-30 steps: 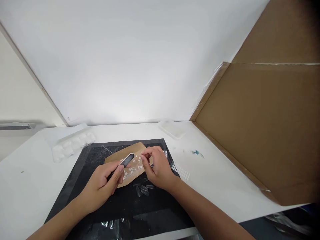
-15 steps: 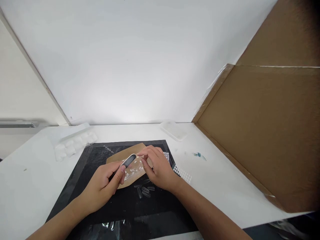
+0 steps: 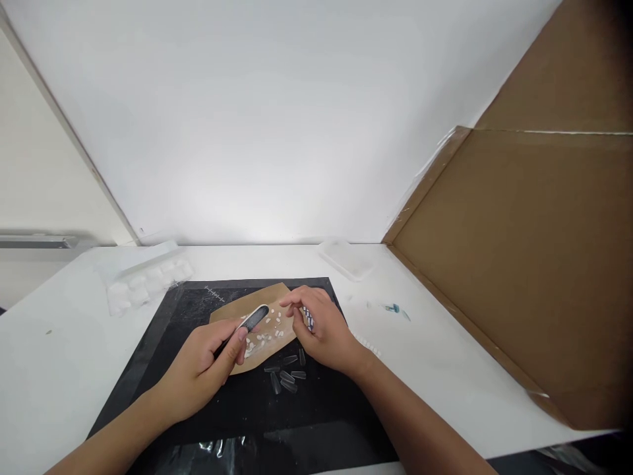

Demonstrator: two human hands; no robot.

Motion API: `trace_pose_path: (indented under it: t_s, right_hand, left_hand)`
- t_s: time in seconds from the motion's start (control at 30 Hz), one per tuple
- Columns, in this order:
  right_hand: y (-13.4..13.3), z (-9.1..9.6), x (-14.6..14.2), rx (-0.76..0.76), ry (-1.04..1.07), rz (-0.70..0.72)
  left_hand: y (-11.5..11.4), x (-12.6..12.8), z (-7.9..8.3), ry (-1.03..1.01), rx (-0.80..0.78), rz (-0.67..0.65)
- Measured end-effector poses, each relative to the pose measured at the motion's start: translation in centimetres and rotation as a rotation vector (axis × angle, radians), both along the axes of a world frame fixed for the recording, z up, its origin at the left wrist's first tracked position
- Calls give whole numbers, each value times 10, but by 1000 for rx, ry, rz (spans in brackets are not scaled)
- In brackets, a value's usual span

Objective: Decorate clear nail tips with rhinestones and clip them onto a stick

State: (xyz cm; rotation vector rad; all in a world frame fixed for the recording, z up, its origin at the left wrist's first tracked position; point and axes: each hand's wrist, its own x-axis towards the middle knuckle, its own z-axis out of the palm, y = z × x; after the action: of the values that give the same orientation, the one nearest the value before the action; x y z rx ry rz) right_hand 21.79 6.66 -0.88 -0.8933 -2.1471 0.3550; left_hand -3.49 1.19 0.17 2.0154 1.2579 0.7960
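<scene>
My left hand [image 3: 205, 366] is closed around a dark nail file [image 3: 253, 319] with a pale rim, its tip over a brown paper piece [image 3: 257, 310] strewn with small white bits. My right hand [image 3: 319, 330] hovers just right of the file with fingers curled, thumb and forefinger near each other; whether it holds something small I cannot make out. A strip with a blue-and-white pattern [image 3: 308, 318] shows under its fingers. Several clear nail tips [image 3: 284, 377] lie on the black mat [image 3: 163, 343] just below both hands.
A clear plastic tray [image 3: 143, 280] lies at the mat's back left, a flat clear lid [image 3: 346, 257] at the back right. A small blue-tipped item [image 3: 394, 308] rests on the white table. A large cardboard sheet [image 3: 519, 251] stands along the right side.
My right hand has shifted slightly right and off the brown paper, now covering the white dotted sheet. The left hand and file have stayed put. The camera shifted a little.
</scene>
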Motion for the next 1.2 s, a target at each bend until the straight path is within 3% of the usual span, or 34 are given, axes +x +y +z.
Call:
trace_pose_path:
  t_s: [0.53, 0.73, 1.0, 1.2]
  right_hand:
    - [7, 9, 18, -97, -205, 17]
    - [9, 11, 20, -344, 28, -50]
    - [7, 3, 14, -477, 324, -30]
    - [8, -3, 9, -494, 377, -19]
  left_hand:
    - [3, 0, -1, 30, 24, 21]
    - [1, -1, -4, -47, -71, 48]
    - [4, -4, -11, -101, -104, 83]
    - [6, -3, -9, -116, -100, 98]
